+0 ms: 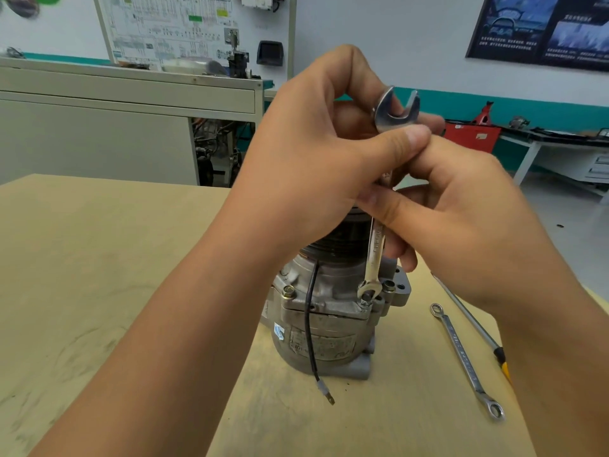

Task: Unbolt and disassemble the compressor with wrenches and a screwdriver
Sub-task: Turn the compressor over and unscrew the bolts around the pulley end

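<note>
A: Where is the compressor?
B: Standing on end in the middle of the worktop, pulley end up. A black wire hangs down its near face.
A: And the hands?
B: Both grip one wrench, held nearly upright. The left hand curls round the upper shank, thumb pressed just under the forked end. The right hand wraps the shank below it. The wrench's lower end sits on a bolt at the near right of the housing flange.
A: How will it handle?
B: Cast metal, so heavy and rigid, I'd judge. It should stay put, though the rounded body looks awkward to hold. Steady it by the housing, never the wire. The wrench is slick steel; seat it squarely or it may slip off the bolt.
A: Other tools?
B: A second wrench and a screwdriver lie on the right.
</note>
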Demonstrator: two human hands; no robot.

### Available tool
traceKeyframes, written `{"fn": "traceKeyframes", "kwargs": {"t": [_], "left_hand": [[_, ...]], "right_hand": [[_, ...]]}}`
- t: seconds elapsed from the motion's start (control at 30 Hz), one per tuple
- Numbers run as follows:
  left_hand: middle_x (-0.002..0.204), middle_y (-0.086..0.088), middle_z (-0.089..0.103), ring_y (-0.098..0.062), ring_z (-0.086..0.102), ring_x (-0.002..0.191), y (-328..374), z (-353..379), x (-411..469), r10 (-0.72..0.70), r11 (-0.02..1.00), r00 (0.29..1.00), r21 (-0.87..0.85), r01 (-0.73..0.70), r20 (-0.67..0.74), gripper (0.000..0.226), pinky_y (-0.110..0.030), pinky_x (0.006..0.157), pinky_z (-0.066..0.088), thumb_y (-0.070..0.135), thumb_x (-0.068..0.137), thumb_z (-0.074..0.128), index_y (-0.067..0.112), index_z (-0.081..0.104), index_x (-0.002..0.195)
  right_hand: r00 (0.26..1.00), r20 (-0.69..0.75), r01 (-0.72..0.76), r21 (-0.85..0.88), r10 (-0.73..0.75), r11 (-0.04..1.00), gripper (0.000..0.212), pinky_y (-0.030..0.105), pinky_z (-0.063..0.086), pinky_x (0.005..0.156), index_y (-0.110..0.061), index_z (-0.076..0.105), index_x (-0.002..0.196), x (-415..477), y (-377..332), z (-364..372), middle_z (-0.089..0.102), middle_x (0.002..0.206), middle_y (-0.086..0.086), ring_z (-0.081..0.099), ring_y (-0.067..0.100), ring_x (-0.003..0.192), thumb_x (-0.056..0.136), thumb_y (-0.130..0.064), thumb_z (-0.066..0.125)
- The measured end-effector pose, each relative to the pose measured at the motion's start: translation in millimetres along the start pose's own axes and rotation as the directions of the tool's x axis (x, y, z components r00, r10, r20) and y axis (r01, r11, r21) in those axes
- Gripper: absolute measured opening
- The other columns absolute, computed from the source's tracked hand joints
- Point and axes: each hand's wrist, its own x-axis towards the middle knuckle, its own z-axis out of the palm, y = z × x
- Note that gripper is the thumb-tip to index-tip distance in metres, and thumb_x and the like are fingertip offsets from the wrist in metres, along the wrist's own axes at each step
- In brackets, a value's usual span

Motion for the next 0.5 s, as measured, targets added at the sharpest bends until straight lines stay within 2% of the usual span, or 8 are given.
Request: {"fn": "traceKeyframes", "kwargs": {"t": [0.1,0.2,0.27,0.33,0.37,0.5], "left_hand": [[0.070,0.003,0.071,-0.017,0.072,0.085,-1,1,0,0.002,0.999,1.000,-0.036,-0.003,-0.013,0.027,-0.025,0.066,0.054,-0.004,0.077,0.067,0.014,0.047,0.075],[0.074,-0.001,0.073,-0.018,0.072,0.083,-1,3,0,0.010,0.999,1.000,-0.044,-0.011,-0.024,0.024,-0.026,0.068,0.054,-0.003,0.077,0.067,0.012,0.048,0.077],[0.080,-0.005,0.074,-0.020,0.071,0.082,-3,5,0,-0.013,0.997,1.000,-0.073,0.012,-0.013,0.023,-0.032,0.065,0.056,-0.003,0.078,0.067,0.010,0.048,0.082],[0.082,-0.005,0.074,-0.025,0.069,0.081,-4,3,1,-0.050,0.992,0.998,-0.110,0.054,0.040,0.022,-0.043,0.064,0.057,0.001,0.078,0.067,0.010,0.048,0.086],[0.084,-0.005,0.074,-0.025,0.069,0.081,-4,1,1,-0.065,0.991,0.995,-0.113,0.073,0.071,0.021,-0.043,0.064,0.057,0.004,0.077,0.066,0.010,0.050,0.090],[0.088,0.001,0.073,-0.014,0.067,0.071,-2,-3,2,-0.085,0.986,0.983,-0.130,0.107,0.165,0.036,-0.026,0.053,0.049,0.009,0.078,0.063,0.015,0.056,0.112]], "right_hand": [[0.999,0.018,-0.029,0.037,0.029,0.999,0.010,0.018,0.047,0.040,-0.026,0.059,0.090,0,0,-2,0.064,0.079,0.000,0.059,0.010,0.045,0.081,-0.029,0.060],[0.997,0.062,-0.044,0.033,0.042,0.998,0.013,0.024,0.052,0.043,-0.021,0.059,0.093,-1,1,-6,0.065,0.075,0.006,0.063,0.013,0.049,0.083,-0.030,0.058],[0.995,0.093,-0.037,-0.015,0.038,0.999,0.010,0.028,0.054,0.048,-0.024,0.058,0.094,-2,2,-8,0.066,0.072,0.004,0.064,0.014,0.052,0.090,-0.033,0.054],[0.993,0.116,-0.030,-0.055,0.036,0.998,0.014,0.023,0.052,0.051,-0.027,0.057,0.090,-3,3,-10,0.065,0.068,-0.003,0.064,0.011,0.052,0.095,-0.036,0.048],[0.991,0.127,-0.027,-0.060,0.034,0.998,0.015,0.020,0.051,0.051,-0.028,0.056,0.087,-3,3,-11,0.064,0.067,-0.006,0.063,0.009,0.052,0.093,-0.037,0.046],[0.983,0.182,0.003,-0.067,0.009,0.998,0.015,0.014,0.047,0.051,-0.029,0.055,0.081,-3,0,-14,0.063,0.073,-0.014,0.062,0.007,0.057,0.088,-0.032,0.042]]}}
